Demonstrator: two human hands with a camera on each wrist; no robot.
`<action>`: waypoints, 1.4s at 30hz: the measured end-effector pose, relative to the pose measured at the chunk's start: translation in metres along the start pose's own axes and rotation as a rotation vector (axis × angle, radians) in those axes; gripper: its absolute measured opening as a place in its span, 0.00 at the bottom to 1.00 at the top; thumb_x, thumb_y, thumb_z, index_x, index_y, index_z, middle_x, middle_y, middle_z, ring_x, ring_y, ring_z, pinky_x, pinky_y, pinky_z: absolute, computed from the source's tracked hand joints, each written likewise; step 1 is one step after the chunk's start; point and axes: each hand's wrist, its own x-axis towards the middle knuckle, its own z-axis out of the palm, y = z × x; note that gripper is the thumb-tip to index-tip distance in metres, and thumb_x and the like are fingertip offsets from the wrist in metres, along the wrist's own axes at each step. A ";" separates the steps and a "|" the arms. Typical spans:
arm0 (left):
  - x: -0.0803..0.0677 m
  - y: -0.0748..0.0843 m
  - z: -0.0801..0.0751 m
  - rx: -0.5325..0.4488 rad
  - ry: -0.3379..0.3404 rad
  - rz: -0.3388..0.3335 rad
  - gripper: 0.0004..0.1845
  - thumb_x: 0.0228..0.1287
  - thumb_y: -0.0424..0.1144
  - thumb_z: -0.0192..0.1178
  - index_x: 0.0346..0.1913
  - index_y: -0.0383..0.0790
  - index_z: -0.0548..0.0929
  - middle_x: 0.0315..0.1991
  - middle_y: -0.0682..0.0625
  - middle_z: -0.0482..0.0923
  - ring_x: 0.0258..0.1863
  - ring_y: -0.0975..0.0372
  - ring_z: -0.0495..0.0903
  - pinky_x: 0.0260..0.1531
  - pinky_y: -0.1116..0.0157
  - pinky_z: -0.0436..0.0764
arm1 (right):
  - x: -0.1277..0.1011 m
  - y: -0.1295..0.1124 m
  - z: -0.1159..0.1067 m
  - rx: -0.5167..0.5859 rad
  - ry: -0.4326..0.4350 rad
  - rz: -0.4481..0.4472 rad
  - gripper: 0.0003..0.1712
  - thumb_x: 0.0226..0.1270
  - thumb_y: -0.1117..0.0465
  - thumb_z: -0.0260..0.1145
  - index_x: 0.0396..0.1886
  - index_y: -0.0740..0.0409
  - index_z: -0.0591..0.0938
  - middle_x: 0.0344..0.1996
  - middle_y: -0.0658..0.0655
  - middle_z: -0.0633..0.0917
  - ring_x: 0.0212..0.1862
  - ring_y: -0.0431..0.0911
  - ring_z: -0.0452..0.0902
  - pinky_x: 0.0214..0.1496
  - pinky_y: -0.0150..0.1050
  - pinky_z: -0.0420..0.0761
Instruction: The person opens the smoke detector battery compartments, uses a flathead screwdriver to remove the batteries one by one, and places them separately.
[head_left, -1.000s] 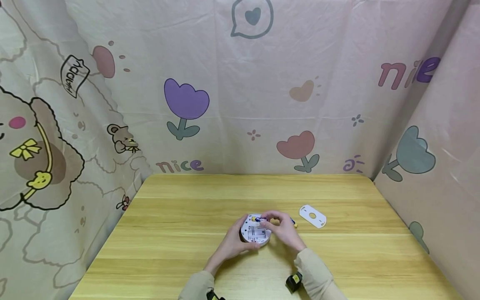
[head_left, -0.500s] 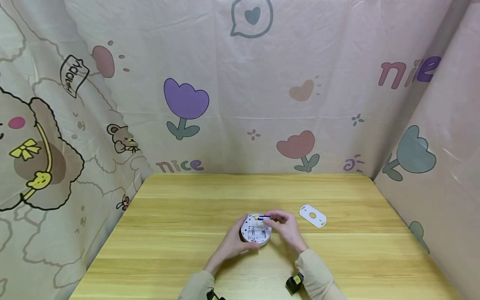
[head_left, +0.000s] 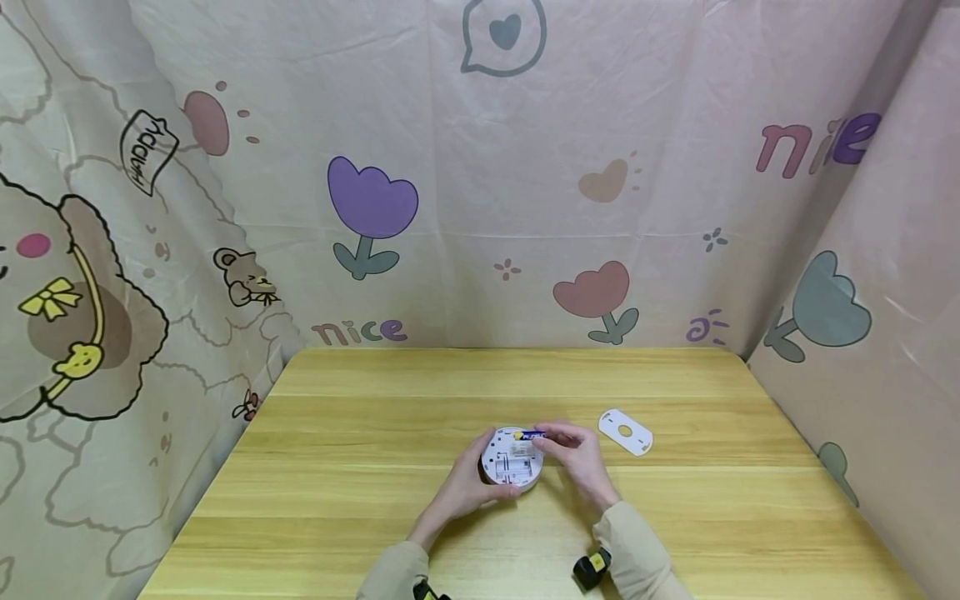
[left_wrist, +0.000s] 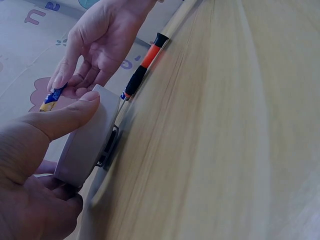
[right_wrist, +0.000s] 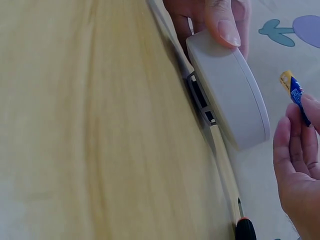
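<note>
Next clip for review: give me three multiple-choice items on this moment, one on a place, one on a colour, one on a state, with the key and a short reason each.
1. Where does the white oval plate lie on the table?
A. right of the hands
B. left of the hands
C. under the round white device

2. What colours is the battery?
A. red and black
B. blue and yellow
C. green and white

3. What is the right hand doing?
A. lying flat on the table
B. gripping the screwdriver
C. pinching the battery

Key: 1 A, the plate lies apart at right. 2 B, the wrap shows blue and yellow. 3 C, the fingertips hold the battery at the round white device, which the left hand holds; the screwdriver lies on the table.
</note>
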 end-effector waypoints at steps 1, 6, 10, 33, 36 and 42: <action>0.000 0.000 0.000 0.001 0.001 0.001 0.58 0.48 0.41 0.79 0.76 0.25 0.55 0.74 0.27 0.60 0.73 0.34 0.62 0.74 0.33 0.59 | 0.000 0.000 -0.001 0.005 0.006 0.008 0.23 0.55 0.72 0.74 0.51 0.76 0.82 0.41 0.50 0.90 0.43 0.41 0.85 0.48 0.29 0.87; 0.000 -0.001 0.000 0.005 0.003 0.002 0.58 0.47 0.41 0.80 0.76 0.25 0.56 0.74 0.27 0.60 0.73 0.34 0.62 0.74 0.34 0.59 | -0.001 0.000 -0.005 0.045 0.035 0.027 0.24 0.56 0.73 0.73 0.54 0.76 0.81 0.44 0.54 0.90 0.43 0.39 0.86 0.52 0.29 0.86; 0.001 0.000 0.000 0.004 0.006 0.001 0.58 0.47 0.41 0.80 0.76 0.26 0.56 0.74 0.27 0.61 0.73 0.34 0.62 0.74 0.33 0.59 | -0.001 0.001 -0.012 0.042 0.072 0.009 0.23 0.58 0.72 0.72 0.53 0.76 0.81 0.43 0.54 0.91 0.42 0.38 0.87 0.51 0.28 0.87; -0.001 0.000 0.000 0.007 0.009 -0.013 0.58 0.46 0.41 0.80 0.77 0.28 0.56 0.74 0.27 0.61 0.73 0.34 0.62 0.72 0.32 0.60 | -0.004 0.006 -0.053 0.188 0.293 -0.058 0.18 0.59 0.78 0.69 0.49 0.81 0.81 0.32 0.50 0.91 0.34 0.42 0.90 0.42 0.33 0.90; -0.001 0.000 0.001 0.007 0.008 -0.015 0.58 0.46 0.41 0.80 0.77 0.28 0.56 0.74 0.27 0.61 0.73 0.34 0.62 0.72 0.32 0.60 | -0.005 0.007 -0.055 0.192 0.337 -0.055 0.19 0.57 0.79 0.69 0.49 0.82 0.81 0.31 0.49 0.90 0.32 0.41 0.89 0.40 0.32 0.90; 0.000 -0.001 0.001 0.003 0.005 -0.020 0.59 0.46 0.41 0.80 0.77 0.28 0.56 0.74 0.28 0.60 0.73 0.34 0.62 0.73 0.32 0.59 | -0.007 0.006 -0.058 0.158 0.403 -0.001 0.20 0.55 0.77 0.72 0.49 0.78 0.83 0.31 0.46 0.89 0.31 0.38 0.87 0.38 0.31 0.89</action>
